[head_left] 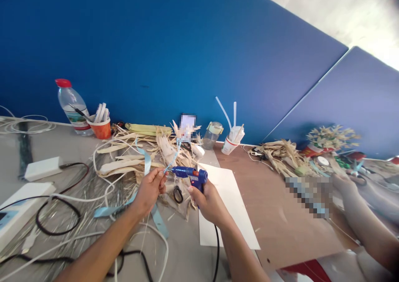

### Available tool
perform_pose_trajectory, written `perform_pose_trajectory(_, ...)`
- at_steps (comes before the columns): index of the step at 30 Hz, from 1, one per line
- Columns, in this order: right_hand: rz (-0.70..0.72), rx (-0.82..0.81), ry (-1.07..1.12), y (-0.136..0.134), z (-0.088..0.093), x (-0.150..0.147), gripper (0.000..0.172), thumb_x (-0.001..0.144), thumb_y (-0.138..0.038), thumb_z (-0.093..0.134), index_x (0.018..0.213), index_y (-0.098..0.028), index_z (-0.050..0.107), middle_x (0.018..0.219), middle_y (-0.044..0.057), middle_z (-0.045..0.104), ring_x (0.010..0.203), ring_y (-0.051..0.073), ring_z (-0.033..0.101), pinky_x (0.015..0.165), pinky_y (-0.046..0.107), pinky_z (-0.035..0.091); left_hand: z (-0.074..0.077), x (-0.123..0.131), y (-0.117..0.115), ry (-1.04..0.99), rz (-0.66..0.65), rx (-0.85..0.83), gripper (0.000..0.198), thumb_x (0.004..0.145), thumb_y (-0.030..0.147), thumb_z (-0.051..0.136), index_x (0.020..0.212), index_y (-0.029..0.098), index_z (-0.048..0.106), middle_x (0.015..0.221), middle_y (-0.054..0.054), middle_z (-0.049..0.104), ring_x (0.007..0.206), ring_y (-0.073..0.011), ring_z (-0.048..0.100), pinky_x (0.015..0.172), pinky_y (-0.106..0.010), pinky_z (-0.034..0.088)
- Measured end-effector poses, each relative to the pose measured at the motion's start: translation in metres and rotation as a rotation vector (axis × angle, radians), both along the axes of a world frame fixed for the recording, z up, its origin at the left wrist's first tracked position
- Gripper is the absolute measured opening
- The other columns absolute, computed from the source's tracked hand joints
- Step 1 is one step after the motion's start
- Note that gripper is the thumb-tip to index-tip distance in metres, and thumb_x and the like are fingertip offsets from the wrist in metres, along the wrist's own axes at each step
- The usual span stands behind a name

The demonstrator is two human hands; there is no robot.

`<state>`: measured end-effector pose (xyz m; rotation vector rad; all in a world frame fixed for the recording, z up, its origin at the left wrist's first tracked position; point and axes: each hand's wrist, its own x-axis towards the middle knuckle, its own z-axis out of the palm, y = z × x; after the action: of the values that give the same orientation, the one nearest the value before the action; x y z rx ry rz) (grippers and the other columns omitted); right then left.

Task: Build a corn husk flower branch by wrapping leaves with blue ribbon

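My left hand [151, 192] pinches the lower end of a thin stem wrapped in light blue ribbon [173, 159]. At its upper end a pale corn husk flower [179, 132] seems to sit, in front of a blurred-out screen. In my right hand [210, 203] is a blue hot glue gun [187, 172], its nozzle pointing left at the stem beside my left fingertips; whether it touches cannot be made out. A loose light blue ribbon [145, 159] hangs behind my left hand. Dried corn husks [124, 165] lie heaped beyond it, and a black loop handle [178, 194] shows between my hands.
White paper [230, 207] lies under my right arm. Cables and a power strip [21, 209] fill the left side. A bottle [73, 107], orange cup [101, 129], glass jar [212, 135] and paper cup [231, 142] line the blue partition [174, 57]. Another person's arm [358, 203] is at right.
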<state>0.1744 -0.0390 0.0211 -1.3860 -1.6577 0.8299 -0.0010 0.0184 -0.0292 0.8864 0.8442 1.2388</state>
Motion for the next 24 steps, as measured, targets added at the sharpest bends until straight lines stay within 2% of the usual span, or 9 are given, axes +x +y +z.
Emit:
perform_pose_trajectory(10,0.001,0.027,0.008,-0.0012,0.0019,-0.0005,0.025,0.084,-0.036,0.050,0.094,-0.014,0.058,0.059,0.000,0.057,0.057,0.015,0.054,0.052,0.023,0.043,-0.0003,-0.0005,0.0001,-0.009,0.002,-0.011,0.028,0.074,0.043,0.064,0.078,0.016,0.058,0.053,0.008,0.039,0.044,-0.0037,0.028,0.040,-0.014,0.025)
perform_pose_trajectory(18,0.007,0.021,-0.004,-0.0015,0.0044,-0.0001,0.026,0.085,-0.036,0.049,0.090,-0.012,0.059,0.059,0.001,0.057,0.059,0.015,0.053,0.054,0.022,0.043,0.0055,-0.0001,-0.0021,-0.046,-0.007,-0.033,0.029,0.072,0.043,0.067,0.077,0.016,0.058,0.053,0.008,0.039,0.045,-0.0036,0.027,0.041,-0.014,0.025)
perform_pose_trajectory(24,0.013,0.022,-0.002,-0.0034,0.0033,-0.0014,0.023,0.085,-0.034,0.049,0.092,-0.014,0.057,0.058,-0.001,0.055,0.057,0.015,0.052,0.051,0.022,0.042,0.0031,-0.0004,-0.0009,-0.061,-0.008,-0.031,0.026,0.073,0.041,0.066,0.078,0.016,0.059,0.053,0.007,0.039,0.045,-0.0036,0.027,0.041,-0.014,0.025)
